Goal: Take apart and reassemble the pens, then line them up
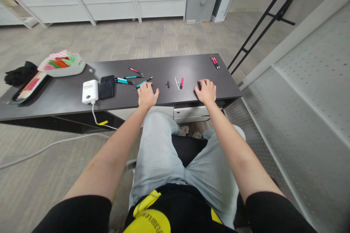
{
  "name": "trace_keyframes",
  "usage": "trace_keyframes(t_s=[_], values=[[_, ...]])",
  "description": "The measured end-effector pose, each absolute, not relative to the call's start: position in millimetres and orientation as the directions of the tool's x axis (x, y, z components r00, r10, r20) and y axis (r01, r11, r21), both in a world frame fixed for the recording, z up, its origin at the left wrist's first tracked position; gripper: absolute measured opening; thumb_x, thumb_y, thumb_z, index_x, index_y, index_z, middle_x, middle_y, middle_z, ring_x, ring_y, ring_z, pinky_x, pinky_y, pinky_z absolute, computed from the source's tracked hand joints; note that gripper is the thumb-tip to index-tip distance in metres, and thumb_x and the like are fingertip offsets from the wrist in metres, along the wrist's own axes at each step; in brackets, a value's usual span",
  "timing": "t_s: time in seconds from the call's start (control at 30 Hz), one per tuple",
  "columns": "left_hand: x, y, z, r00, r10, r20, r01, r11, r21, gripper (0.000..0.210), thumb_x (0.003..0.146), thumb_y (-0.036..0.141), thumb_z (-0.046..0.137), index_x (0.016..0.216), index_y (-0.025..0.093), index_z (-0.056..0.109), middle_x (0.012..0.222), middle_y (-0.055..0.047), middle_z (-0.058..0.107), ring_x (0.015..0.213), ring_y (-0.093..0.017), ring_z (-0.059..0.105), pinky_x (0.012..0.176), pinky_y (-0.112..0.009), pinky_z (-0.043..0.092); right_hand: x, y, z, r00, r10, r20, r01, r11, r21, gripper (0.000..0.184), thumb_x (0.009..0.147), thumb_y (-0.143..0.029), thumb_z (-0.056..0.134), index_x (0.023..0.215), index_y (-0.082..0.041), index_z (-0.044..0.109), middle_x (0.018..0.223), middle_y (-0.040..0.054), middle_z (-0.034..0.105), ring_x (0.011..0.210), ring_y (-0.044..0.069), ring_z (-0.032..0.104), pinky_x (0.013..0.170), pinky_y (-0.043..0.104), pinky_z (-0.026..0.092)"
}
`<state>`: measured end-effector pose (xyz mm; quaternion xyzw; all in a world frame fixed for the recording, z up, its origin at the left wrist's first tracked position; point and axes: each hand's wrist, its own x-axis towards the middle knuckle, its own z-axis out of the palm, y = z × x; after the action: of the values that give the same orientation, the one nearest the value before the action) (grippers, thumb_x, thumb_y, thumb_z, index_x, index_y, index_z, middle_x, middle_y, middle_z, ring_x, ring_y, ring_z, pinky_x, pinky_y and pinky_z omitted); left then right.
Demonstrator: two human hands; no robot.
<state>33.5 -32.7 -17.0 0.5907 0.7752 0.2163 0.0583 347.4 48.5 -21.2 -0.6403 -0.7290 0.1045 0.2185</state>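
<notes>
My left hand (147,94) rests on the dark tabletop (175,66) with its fingers apart, close beside a blue pen (142,83). To the right, my right hand (206,91) also lies on the table, fingers spread and holding nothing. Between the hands are parts of a pen: a red barrel piece (182,83), a thin white refill (177,83), a short black piece (168,84) and tiny bits too small to name. Several blue pens (125,81) and a red pen (136,71) lie left of my left hand. Red pens (215,62) sit together at the far right.
A white power adapter (90,91) with a cable stands beside a black phone (107,86). Farther left are a white basket (79,66) of colourful items, a dark tray (31,86) and black cloth (21,74). A perforated panel (306,76) stands to the right.
</notes>
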Motion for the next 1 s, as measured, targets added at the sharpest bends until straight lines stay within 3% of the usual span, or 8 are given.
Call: trace_keyframes(t_s=[0.3,0.53,0.73,0.9,1.0], values=[[34.4,-35.1,-10.6,-0.315,0.941,0.127,0.894,0.249,0.374,0.052,0.114,0.042,0.056,0.159,0.017,0.063,0.170,-0.027,0.063,0.164,-0.048,0.055,0.140,-0.063,0.039,347.6,45.8,-26.6,-0.107,0.976,0.188,0.879,0.181,-0.441,0.051,0.110,-0.037,0.061,0.155,-0.018,0.075,0.172,0.0247,0.066,0.156,0.048,0.056,0.131,0.066,0.041],[30.9,-36.8,-10.5,-0.322,0.940,0.115,0.881,0.253,0.400,0.060,0.111,0.051,0.054,0.162,0.022,0.063,0.169,-0.026,0.064,0.165,-0.045,0.054,0.141,-0.062,0.038,350.0,54.6,-24.7,-0.099,0.989,0.113,0.856,0.143,-0.496,0.048,0.114,-0.048,0.063,0.153,-0.023,0.076,0.170,0.0251,0.066,0.158,0.050,0.055,0.132,0.068,0.040],[25.4,-41.9,-15.3,-0.339,0.922,0.187,0.865,0.227,0.447,0.056,0.112,0.050,0.058,0.162,0.025,0.062,0.166,-0.024,0.065,0.161,-0.045,0.057,0.139,-0.062,0.044,322.7,69.5,-20.9,-0.213,0.973,0.090,0.802,0.227,-0.552,0.049,0.113,-0.042,0.064,0.158,-0.024,0.074,0.157,0.0229,0.074,0.145,0.047,0.067,0.128,0.068,0.045],[34.1,-16.6,-10.4,-0.379,0.881,0.283,0.788,0.148,0.597,0.044,0.112,0.037,0.061,0.154,0.024,0.062,0.146,-0.019,0.071,0.137,-0.034,0.071,0.124,-0.051,0.056,293.6,77.4,-13.5,-0.332,0.941,0.072,0.767,0.313,-0.560,0.052,0.115,-0.042,0.065,0.165,-0.027,0.071,0.152,0.0196,0.077,0.142,0.044,0.072,0.126,0.065,0.049],[53.2,16.9,0.8,-0.181,0.957,0.225,0.787,0.003,0.618,0.032,0.107,0.032,0.073,0.139,0.026,0.072,0.137,-0.012,0.076,0.122,-0.030,0.074,0.122,-0.050,0.054,292.7,86.4,-9.4,-0.355,0.933,0.056,0.762,0.323,-0.562,0.055,0.110,-0.038,0.071,0.164,-0.029,0.071,0.151,0.0179,0.077,0.134,0.043,0.075,0.123,0.064,0.052]])
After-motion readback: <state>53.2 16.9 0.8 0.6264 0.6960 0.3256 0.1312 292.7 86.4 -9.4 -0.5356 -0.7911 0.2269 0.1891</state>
